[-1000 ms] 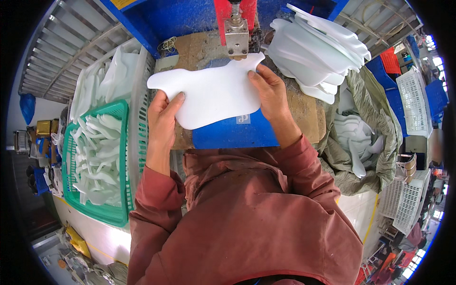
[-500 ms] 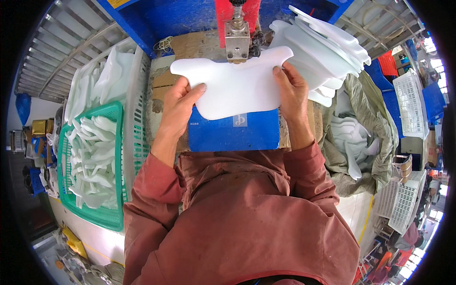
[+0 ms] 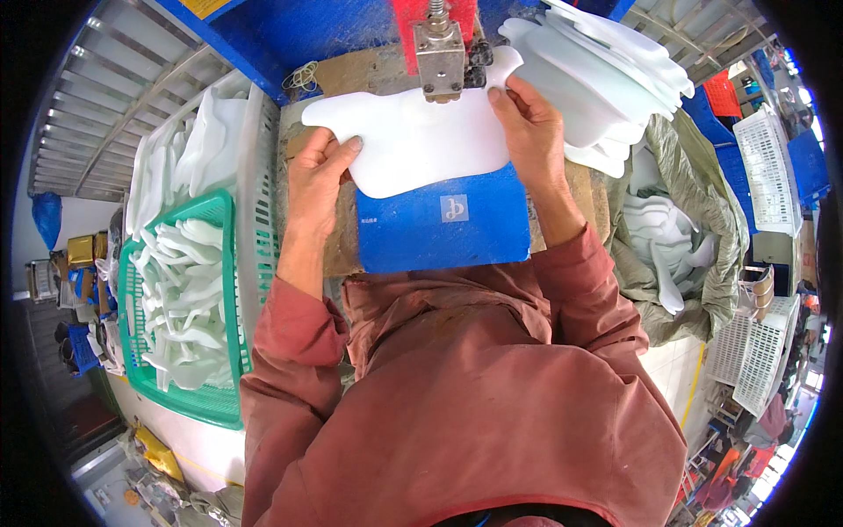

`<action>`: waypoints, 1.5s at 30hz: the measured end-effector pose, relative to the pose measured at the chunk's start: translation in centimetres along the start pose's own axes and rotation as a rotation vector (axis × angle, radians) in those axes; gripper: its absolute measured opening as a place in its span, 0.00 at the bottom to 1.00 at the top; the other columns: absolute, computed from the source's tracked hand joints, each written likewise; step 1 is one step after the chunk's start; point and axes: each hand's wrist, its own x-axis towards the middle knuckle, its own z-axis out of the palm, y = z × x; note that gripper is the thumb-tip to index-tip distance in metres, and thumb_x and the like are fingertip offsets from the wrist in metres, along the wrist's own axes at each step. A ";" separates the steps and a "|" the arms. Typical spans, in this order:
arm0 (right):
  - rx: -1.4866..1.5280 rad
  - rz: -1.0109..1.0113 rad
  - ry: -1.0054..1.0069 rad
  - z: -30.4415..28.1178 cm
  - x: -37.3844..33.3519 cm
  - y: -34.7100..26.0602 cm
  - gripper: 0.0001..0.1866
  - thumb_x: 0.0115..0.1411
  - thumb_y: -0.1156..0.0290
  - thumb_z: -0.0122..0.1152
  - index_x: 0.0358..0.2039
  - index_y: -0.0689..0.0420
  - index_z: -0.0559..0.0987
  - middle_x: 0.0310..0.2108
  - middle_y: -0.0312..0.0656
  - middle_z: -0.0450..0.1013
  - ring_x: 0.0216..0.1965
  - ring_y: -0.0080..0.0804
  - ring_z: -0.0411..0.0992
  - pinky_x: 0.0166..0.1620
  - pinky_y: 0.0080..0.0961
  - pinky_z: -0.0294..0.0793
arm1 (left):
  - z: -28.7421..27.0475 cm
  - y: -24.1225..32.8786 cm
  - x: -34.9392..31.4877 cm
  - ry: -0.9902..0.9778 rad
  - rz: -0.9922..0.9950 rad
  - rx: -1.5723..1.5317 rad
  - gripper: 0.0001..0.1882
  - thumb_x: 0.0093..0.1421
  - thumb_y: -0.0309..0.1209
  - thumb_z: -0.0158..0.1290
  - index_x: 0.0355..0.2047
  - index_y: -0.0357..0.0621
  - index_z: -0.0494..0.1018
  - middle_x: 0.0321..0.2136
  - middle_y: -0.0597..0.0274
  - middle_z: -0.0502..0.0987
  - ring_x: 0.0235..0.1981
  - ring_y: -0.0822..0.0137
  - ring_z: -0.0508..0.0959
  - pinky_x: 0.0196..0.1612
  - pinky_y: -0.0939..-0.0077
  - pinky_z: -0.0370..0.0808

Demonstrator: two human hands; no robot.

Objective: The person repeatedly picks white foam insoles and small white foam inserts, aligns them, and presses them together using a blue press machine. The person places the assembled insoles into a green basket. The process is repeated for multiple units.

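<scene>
The two hands are set apart, each pinched on one end of a white panel (image 3: pixel 430 145), which lies between them under the metal block (image 3: pixel 440 61) of a machine with a red mount (image 3: pixel 407 35). The left hand (image 3: pixel 318 180) grips the left end, its thumb on top; the right hand (image 3: pixel 534 136) holds the right end near the far corner, thumb also on top. The block overlaps the panel's far edge, though from above I cannot tell whether the two touch. The panel's near edge lies over the far part of a blue board (image 3: pixel 443 233) on the brown tabletop (image 3: pixel 580 198). Just beside the right hand leans a stack of similar panels (image 3: pixel 584 79), and beyond it a greenish sack (image 3: pixel 716 167) gapes over small white pieces. Left of the tabletop, a green basket (image 3: pixel 235 307) holds more such pieces, next to a white crate (image 3: pixel 263 189) of upright panels. A loop of string (image 3: pixel 303 77) lies at the back.
</scene>
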 end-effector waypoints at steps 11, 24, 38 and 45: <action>-0.007 0.053 0.088 -3.7 -1.9 -1.9 0.18 0.71 0.72 0.66 0.55 0.71 0.80 0.36 0.31 0.77 0.35 0.14 0.70 0.38 0.15 0.71 | 2.7 -1.6 0.3 -0.112 -0.004 -0.128 0.20 0.69 0.25 0.60 0.60 0.38 0.77 0.42 0.60 0.86 0.37 0.75 0.83 0.37 0.78 0.79; -0.054 0.049 0.172 -7.5 -3.7 -2.9 0.18 0.72 0.73 0.64 0.56 0.71 0.80 0.39 0.33 0.79 0.38 0.15 0.72 0.40 0.14 0.72 | 6.0 -2.2 -0.2 -0.201 -0.081 -0.099 0.20 0.71 0.27 0.58 0.63 0.43 0.74 0.46 0.60 0.86 0.40 0.76 0.82 0.42 0.77 0.78; -0.130 0.017 0.258 -12.4 -5.6 -2.0 0.15 0.70 0.76 0.66 0.53 0.71 0.80 0.41 0.32 0.79 0.40 0.14 0.72 0.43 0.13 0.71 | 9.5 -2.7 -1.1 -0.309 -0.106 -0.070 0.16 0.71 0.26 0.57 0.58 0.41 0.75 0.44 0.60 0.85 0.38 0.76 0.80 0.41 0.78 0.76; -0.288 -0.023 0.307 -14.4 -6.3 -1.1 0.14 0.72 0.74 0.64 0.53 0.69 0.81 0.41 0.33 0.78 0.41 0.17 0.73 0.43 0.15 0.72 | 10.4 -4.4 -1.3 -0.279 -0.098 -0.158 0.15 0.70 0.28 0.59 0.56 0.43 0.76 0.43 0.65 0.84 0.36 0.77 0.77 0.38 0.78 0.73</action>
